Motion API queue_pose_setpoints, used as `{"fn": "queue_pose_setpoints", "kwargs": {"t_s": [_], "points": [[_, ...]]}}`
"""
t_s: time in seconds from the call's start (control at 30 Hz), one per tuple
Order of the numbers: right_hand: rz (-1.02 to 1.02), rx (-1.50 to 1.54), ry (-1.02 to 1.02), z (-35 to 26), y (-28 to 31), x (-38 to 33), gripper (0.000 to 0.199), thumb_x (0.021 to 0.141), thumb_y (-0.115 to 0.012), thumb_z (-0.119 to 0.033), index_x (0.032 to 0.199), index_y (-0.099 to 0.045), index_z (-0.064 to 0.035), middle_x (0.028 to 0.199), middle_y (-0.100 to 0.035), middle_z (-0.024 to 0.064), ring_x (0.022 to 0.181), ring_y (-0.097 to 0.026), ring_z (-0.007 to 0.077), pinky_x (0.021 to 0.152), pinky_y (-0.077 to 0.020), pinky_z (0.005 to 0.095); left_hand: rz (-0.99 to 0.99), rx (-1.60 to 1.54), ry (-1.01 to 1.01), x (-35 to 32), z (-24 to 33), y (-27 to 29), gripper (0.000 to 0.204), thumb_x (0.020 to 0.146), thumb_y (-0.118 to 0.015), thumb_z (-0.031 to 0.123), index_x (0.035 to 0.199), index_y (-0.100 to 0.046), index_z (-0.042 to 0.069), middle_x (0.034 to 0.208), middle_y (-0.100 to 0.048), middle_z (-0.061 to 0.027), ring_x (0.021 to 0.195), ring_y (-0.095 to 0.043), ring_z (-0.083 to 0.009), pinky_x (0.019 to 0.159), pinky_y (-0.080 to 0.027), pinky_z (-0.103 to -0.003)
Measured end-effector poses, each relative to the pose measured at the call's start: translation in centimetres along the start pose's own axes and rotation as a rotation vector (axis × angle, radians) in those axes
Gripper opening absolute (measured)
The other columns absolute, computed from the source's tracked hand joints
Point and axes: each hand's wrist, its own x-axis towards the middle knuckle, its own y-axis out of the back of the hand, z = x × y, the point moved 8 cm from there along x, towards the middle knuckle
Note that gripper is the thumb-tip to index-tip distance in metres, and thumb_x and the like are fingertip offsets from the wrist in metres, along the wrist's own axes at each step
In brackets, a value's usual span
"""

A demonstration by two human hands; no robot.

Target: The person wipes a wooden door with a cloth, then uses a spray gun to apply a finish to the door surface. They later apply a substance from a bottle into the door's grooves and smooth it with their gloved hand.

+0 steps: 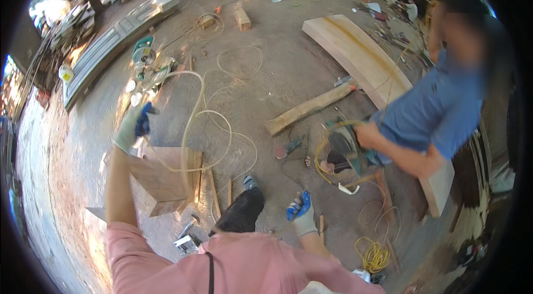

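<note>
Over the floor — gloved hands; a pale hose beside the left.

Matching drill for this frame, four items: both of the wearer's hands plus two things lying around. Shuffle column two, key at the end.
Column one
1. left hand
2. plank
3. right hand
4. cord coil

Column two
A. gloved, right of the wearer's leg
B. yellow, lower right
C. gloved, left of the wearer's leg
D. pale, with a brownish stripe along it

Pairs: 1-C, 2-D, 3-A, 4-B
</note>
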Motion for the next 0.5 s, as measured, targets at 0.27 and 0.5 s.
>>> {"fn": "queue_pose_setpoints", "kwargs": {"t_s": [0.27,0.5], "points": [[-0.221,0.047,-0.343,-1.8,-18.1,7.5,0.024,0.095,-0.067,-0.031,0.093,-0.071,-0.0078,0.063,-0.055,-0.0017,0.048,-0.044,0.0100,0.044,-0.0339,0.0258,0.134,-0.249,0.256,2.6,-17.3,-7.0,0.043,0.099,-0.059,0.048,0.098,-0.070,0.006,0.059,-0.052,0.0010,0.046,-0.054,-0.0118,0.042,-0.038,-0.026],[0.024,-0.260,0.020,-8.9,-33.9,18.1,0.016,0.094,-0.067,-0.026,0.083,-0.057,-0.0214,0.064,-0.050,-0.0042,0.050,-0.044,0.0111,0.045,-0.0362,0.0284,0.443,-0.505,0.315,4.0,-22.8,-3.1,0.044,0.100,-0.057,0.048,0.106,-0.068,0.005,0.058,-0.050,0.0013,0.047,-0.051,-0.0115,0.041,-0.037,-0.025]]}}
